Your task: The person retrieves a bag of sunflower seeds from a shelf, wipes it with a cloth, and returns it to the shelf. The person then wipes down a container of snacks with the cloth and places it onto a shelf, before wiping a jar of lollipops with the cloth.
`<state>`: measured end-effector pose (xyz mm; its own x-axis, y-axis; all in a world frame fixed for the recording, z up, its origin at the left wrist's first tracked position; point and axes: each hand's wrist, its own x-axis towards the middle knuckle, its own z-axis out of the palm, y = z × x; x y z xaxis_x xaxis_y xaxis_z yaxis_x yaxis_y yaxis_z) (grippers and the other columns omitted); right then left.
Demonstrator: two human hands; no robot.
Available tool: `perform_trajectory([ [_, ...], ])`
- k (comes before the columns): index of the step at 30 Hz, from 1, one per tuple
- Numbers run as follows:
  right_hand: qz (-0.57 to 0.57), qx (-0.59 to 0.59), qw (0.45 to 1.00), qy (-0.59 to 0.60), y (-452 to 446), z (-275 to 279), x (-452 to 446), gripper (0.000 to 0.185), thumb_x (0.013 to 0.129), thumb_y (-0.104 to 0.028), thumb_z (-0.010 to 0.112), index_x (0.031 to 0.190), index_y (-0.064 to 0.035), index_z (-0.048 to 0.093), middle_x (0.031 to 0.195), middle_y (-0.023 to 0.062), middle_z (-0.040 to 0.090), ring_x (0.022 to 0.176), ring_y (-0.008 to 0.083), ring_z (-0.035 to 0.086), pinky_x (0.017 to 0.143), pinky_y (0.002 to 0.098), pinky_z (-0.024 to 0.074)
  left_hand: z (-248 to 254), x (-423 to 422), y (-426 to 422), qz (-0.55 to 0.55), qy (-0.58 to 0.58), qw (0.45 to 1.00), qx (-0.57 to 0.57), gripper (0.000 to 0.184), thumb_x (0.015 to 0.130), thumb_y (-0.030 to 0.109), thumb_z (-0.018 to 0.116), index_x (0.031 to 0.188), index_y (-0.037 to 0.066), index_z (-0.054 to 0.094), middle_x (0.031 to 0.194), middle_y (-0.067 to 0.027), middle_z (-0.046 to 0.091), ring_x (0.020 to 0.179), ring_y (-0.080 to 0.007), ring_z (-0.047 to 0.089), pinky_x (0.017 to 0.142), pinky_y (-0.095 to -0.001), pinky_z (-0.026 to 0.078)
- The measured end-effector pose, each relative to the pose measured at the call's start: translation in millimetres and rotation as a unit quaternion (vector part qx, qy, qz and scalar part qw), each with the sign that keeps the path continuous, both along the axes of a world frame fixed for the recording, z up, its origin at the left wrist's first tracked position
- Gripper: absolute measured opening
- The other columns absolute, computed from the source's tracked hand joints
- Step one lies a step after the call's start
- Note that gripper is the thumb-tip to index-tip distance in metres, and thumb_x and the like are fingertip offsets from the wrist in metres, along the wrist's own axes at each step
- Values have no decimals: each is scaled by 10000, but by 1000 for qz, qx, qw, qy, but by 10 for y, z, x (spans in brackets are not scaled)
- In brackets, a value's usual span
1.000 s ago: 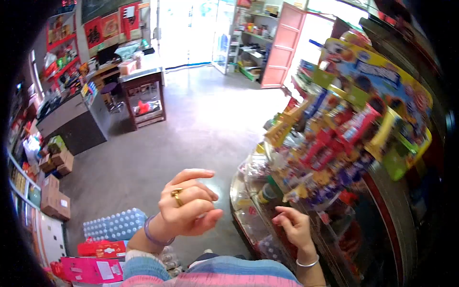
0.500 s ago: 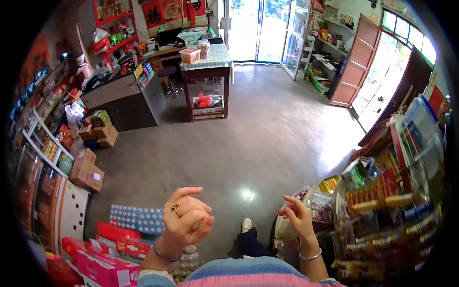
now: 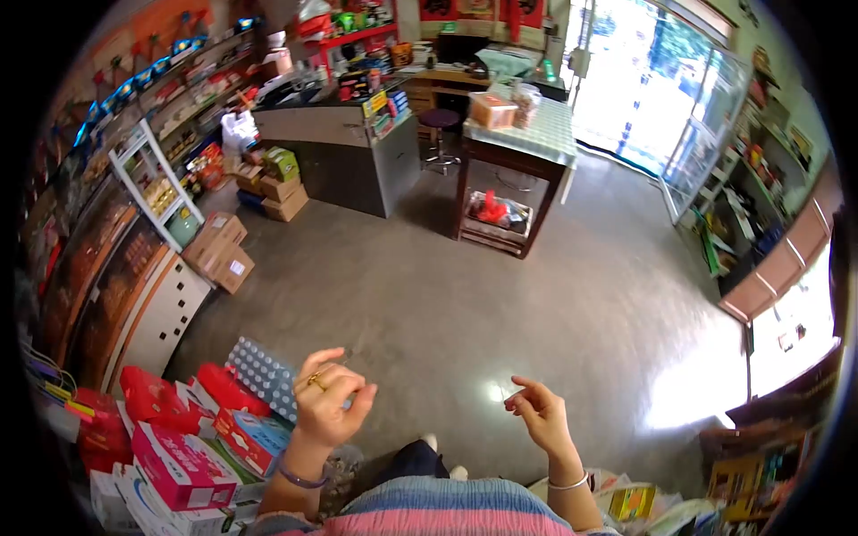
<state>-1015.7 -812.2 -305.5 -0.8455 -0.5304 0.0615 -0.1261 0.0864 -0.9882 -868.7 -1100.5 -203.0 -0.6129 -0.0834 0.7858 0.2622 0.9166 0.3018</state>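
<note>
My left hand (image 3: pixel 331 402), with a ring and a bracelet, is raised above the floor with its fingers loosely bent and the thumb apart. Nothing shows in it. Closest to it are a dotted grey-blue package (image 3: pixel 261 373) and a red-and-blue box (image 3: pixel 255 439), neither touched. On the other side, my right hand (image 3: pixel 542 416) hangs over bare floor with its fingers half bent and apart, holding nothing visible. A bracelet circles that wrist.
Pink boxes (image 3: pixel 185 464) and red bags (image 3: pixel 161 399) are piled at lower left. Cardboard boxes (image 3: pixel 217 250) stand beside a white-panelled cabinet (image 3: pixel 165 308). A checked-cloth table (image 3: pixel 550 134) and a counter (image 3: pixel 344 165) stand ahead. A glass door (image 3: pixel 706 125) is at right.
The view has swung left, so the table and doorways now sit farther right. My feet have shifted. Both hands stay raised, the left fingers slightly more curled.
</note>
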Motion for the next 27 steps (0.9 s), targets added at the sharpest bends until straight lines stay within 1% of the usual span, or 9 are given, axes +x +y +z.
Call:
perform_trajectory([
  [2, 46, 20, 999, -4, -357, -28, -340, 299, 917, 4, 545, 1215, 16, 572, 859, 85, 684, 802, 139, 657, 718, 261, 534, -179, -141, -288, 69, -3, 998, 11, 162, 718, 78, 720, 640, 58, 579, 611, -41, 585, 559, -218, 570, 834, -439, 518],
  [6, 117, 40, 992, 4, -1136, -59, -940, 303, 918, -10, 562, 1219, 13, 570, 861, 86, 687, 818, 145, 664, 729, 268, 541, -518, -471, -869, 158, -23, 986, 54, 172, 739, 68, 690, 616, 44, 572, 577, -58, 562, 539, -237, 552, 829, -433, 514],
  [11, 171, 94, 980, 21, -2188, 90, -1776, 307, 923, -28, 572, 1227, 15, 566, 885, 101, 705, 856, 159, 683, 727, 273, 546, -689, -1182, -1811, 239, -12, 969, 68, 195, 762, 83, 687, 613, 48, 566, 558, -62, 528, 539, -249, 536, 840, -412, 509],
  [15, 187, 90, 973, 100, -2997, 387, -2526, 321, 905, -21, 593, 1224, 9, 576, 864, 105, 710, 801, 157, 686, 734, 274, 542, -478, -1939, -2479, 224, 2, 971, 83, 127, 740, 53, 689, 656, 17, 601, 616, -77, 580, 620, -263, 596, 861, -422, 504],
  [18, 159, 55, 983, 75, -3474, 434, -3020, 320, 902, -9, 586, 1221, 17, 574, 867, 103, 708, 803, 158, 685, 742, 273, 541, -338, -2510, -2881, 164, -19, 984, 64, 117, 736, 58, 695, 661, 26, 612, 641, -75, 609, 618, -253, 605, 862, -420, 506],
  [19, 157, 51, 984, 68, -3611, 381, -3175, 312, 903, 1, 574, 1215, 25, 573, 864, 102, 705, 807, 155, 681, 743, 273, 543, -295, -2688, -3001, 145, -26, 987, 58, 117, 732, 61, 701, 659, 36, 613, 660, -71, 628, 613, -237, 612, 866, -423, 508],
  [23, 160, 39, 986, -19, -4177, 48, -3791, 301, 912, 3, 562, 1211, 36, 569, 838, 97, 693, 811, 146, 670, 733, 272, 549, -245, -3447, -3553, 127, 9, 991, 34, 208, 728, 115, 738, 598, 85, 578, 570, -22, 552, 528, -198, 546, 838, -407, 512],
  [26, 185, 61, 981, -15, -4656, -102, -4345, 304, 912, 4, 559, 1215, 38, 567, 847, 93, 688, 818, 147, 669, 734, 271, 550, -238, -3922, -4015, 137, -38, 989, 31, 151, 720, 58, 717, 638, 49, 591, 649, -53, 622, 611, -223, 606, 869, -434, 510],
  [27, 182, 59, 981, -26, -4832, -121, -4538, 300, 914, 2, 554, 1212, 40, 568, 857, 91, 686, 812, 147, 669, 738, 276, 551, -224, -4085, -4169, 149, -52, 987, 20, 159, 723, 73, 722, 636, 48, 591, 642, -55, 615, 604, -226, 598, 869, -437, 507],
])
